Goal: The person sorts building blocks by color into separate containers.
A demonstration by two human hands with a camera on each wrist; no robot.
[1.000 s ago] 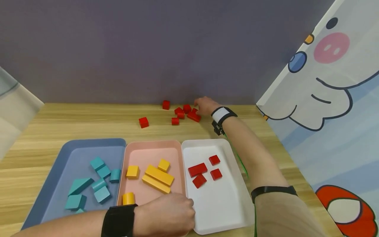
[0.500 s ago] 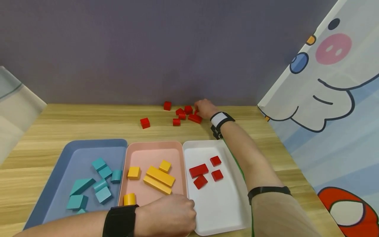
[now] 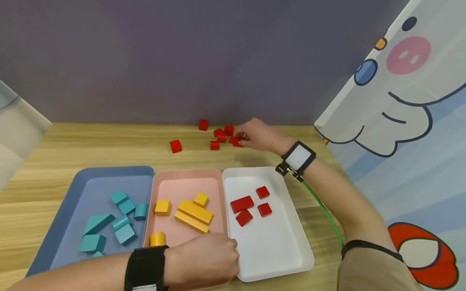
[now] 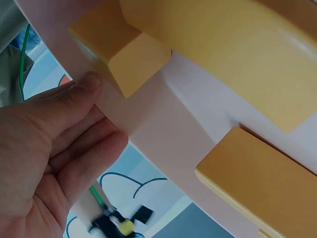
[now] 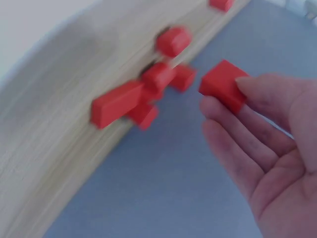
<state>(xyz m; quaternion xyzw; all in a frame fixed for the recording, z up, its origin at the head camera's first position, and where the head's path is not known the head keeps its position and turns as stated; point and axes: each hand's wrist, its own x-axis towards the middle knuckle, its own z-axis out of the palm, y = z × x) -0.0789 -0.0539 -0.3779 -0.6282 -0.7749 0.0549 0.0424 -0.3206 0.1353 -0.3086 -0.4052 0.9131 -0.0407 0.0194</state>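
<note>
Here's the left hand, in from the left edge, and it's got the pink tray by the rim: thumb on the inner side, fingers round the outside! Up top sits a yellow block, partly covered in view by a big yellow bar filling the upper right corner; contact between them, can't call it. Lower right, another bar, lying apart from both. Beyond the rim, cartoon clouds on pale blue, a green cable and a blurred black device.
</note>
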